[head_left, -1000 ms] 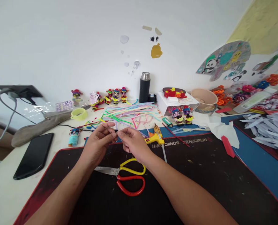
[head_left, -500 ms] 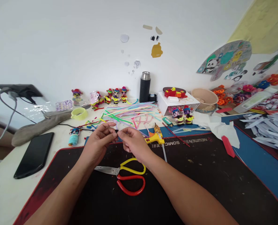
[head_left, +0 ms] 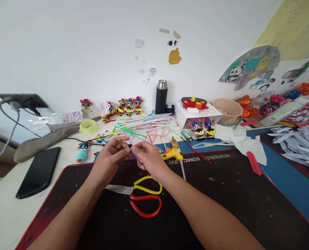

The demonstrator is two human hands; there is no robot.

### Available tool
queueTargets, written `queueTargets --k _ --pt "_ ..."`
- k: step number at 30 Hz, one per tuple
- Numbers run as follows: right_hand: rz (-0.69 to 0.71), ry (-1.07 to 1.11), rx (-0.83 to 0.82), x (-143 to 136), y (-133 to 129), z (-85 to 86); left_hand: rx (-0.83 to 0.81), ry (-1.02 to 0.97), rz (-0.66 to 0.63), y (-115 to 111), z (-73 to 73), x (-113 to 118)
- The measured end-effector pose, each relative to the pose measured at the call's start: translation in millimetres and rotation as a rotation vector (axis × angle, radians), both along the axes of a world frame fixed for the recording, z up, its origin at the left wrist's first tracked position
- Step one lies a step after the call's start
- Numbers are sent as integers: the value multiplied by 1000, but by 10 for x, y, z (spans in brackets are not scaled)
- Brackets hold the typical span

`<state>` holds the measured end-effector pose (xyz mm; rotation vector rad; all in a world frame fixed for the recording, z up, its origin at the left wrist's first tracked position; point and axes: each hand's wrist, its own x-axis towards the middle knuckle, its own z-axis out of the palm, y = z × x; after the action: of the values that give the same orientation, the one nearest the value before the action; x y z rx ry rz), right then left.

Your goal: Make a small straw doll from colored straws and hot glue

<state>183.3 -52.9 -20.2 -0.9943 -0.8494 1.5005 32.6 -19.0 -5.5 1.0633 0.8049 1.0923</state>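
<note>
Both hands meet over the far edge of the black mat (head_left: 211,194). My left hand (head_left: 114,154) pinches a small black piece (head_left: 130,146) between thumb and finger; it is too small to tell its kind. The thumb and finger of my right hand (head_left: 149,156) close on the same piece from the other side. Below the hands lie scissors (head_left: 146,198) with one yellow and one red handle, blades pointing left. A yellow glue gun (head_left: 173,153) rests just right of my right hand, with a glue stick behind it.
Colourful pipe cleaners (head_left: 144,123) are heaped behind the hands. Small figures (head_left: 129,107) stand along the wall near a black thermos (head_left: 161,99). A phone (head_left: 38,173) lies at the left, a white box (head_left: 198,113) stands behind right, and paper strips (head_left: 300,146) fill the far right.
</note>
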Motion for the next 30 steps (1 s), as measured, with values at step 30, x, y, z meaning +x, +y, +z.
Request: queueTargets --k 30 --pt "128 208 -8 43 -44 84 -392 -278 -250 45 -7 -61"
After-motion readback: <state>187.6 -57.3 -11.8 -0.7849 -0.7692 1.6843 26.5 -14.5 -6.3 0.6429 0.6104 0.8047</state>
